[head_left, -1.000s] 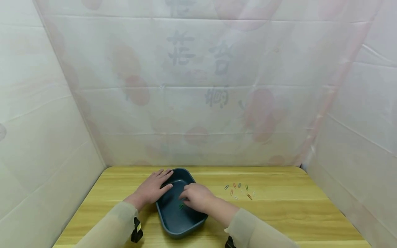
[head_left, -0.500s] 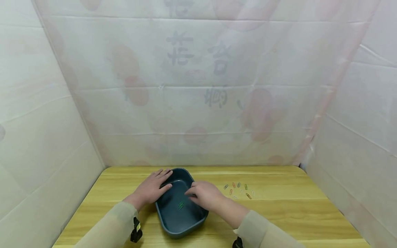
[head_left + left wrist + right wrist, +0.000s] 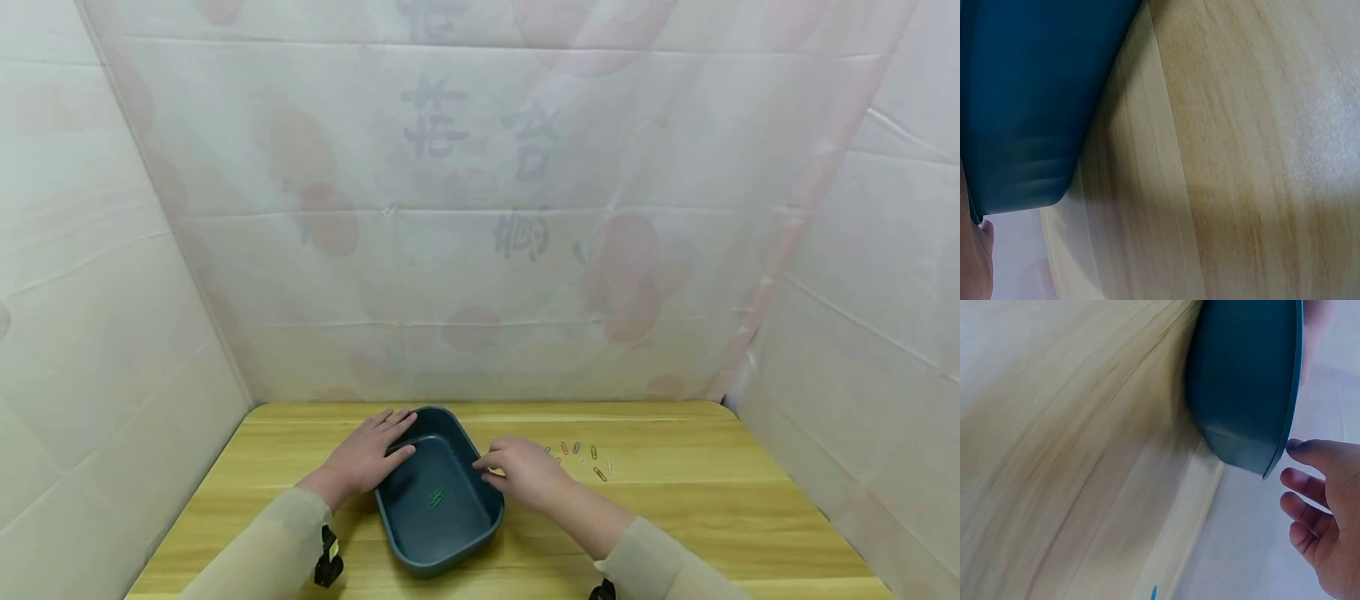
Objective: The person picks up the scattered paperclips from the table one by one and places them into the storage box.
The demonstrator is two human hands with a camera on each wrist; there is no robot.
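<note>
A second ago the right hand (image 3: 525, 473) was down inside the tub (image 3: 438, 498), fingers over the green clip; it has since come out over the tub's right rim and now sits on the tabletop (image 3: 697, 517) just right of it, while the left hand has not moved.

The white sheeting (image 3: 480, 208) walls in the scene on three sides, with faint printed characters on the back panel. The tabletop is pale wood with a long grain. The tub, dark teal and oblong, lies with its long axis running away from the person, slightly skewed.

The left hand (image 3: 370, 457) rests flat on the tub's near-left rim, fingers straight and loosely spread, thumb over the edge. The right hand's fingers are loosely curled and relaxed, holding nothing (the right wrist view shows them bare beside the rim).

The green clip (image 3: 437, 497) lies alone on the tub floor, near the middle. The loose clips (image 3: 588, 460) lie scattered on the tabletop to the right of the right hand, just beyond its knuckles and apart from it; that hand is much the nearer of the two, the tub standing between them and the left.
</note>
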